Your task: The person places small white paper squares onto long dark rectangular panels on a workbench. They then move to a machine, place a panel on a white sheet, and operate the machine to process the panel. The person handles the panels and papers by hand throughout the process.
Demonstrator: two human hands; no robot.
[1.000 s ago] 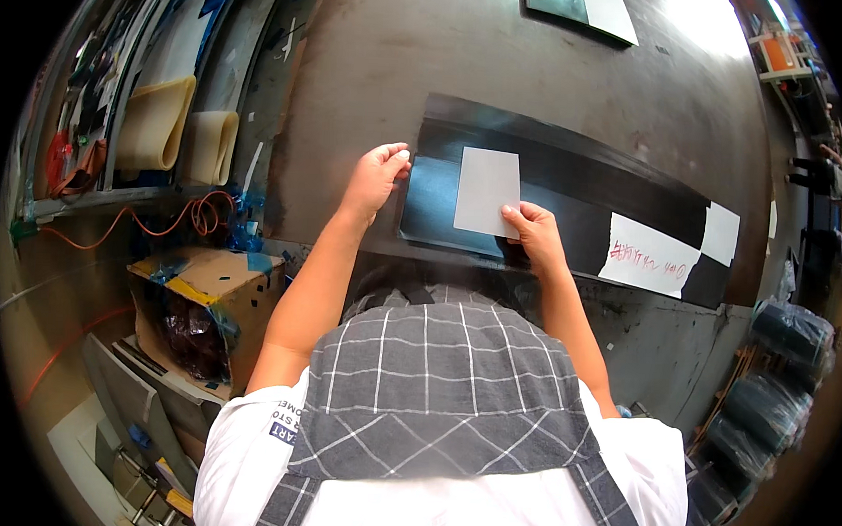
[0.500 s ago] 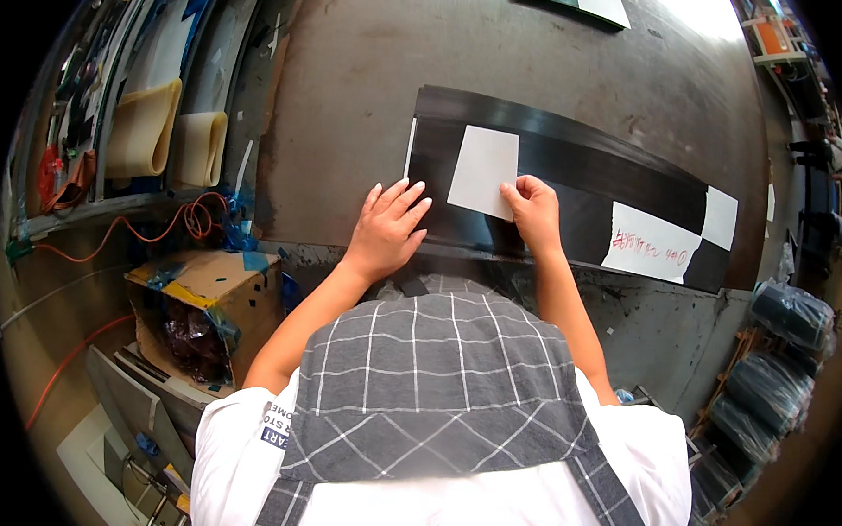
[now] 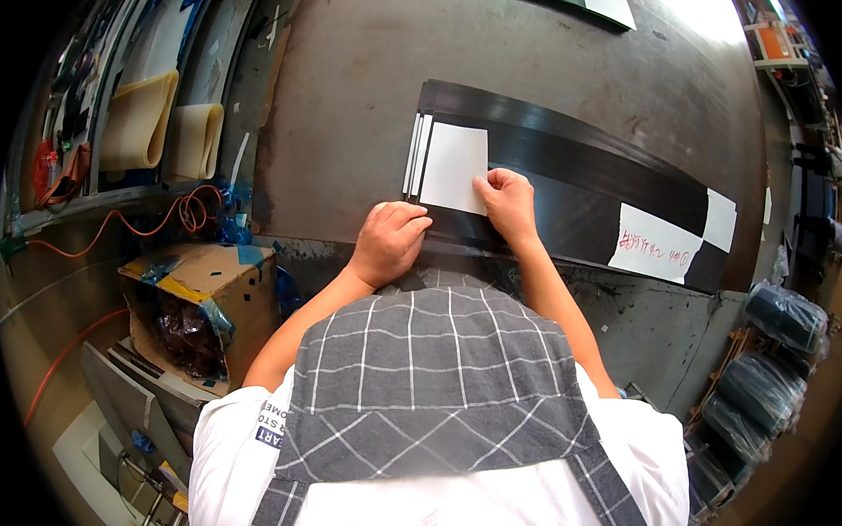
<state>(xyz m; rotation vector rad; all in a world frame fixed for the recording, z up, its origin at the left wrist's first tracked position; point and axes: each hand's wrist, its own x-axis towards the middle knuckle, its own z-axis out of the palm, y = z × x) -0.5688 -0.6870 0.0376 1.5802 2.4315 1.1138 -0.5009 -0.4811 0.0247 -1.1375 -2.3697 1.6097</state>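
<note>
At the near edge of a brown table [image 3: 352,103], the left hand [image 3: 390,239] curls by the near-left corner of black sheets [image 3: 573,152], its hold unclear. The right hand [image 3: 509,203] pinches a white card [image 3: 456,167] over their left end; red-marked paper [image 3: 658,242] lies farther right.

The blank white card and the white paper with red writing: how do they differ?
The blank white card looks plain, while the white paper with red writing is marked.
The card looks taller than wide with straight edges; the paper looks wider than tall with ragged sides.
The right hand grips the card's edge; no hand touches the paper.
Both are white and show against black sheets.
</note>
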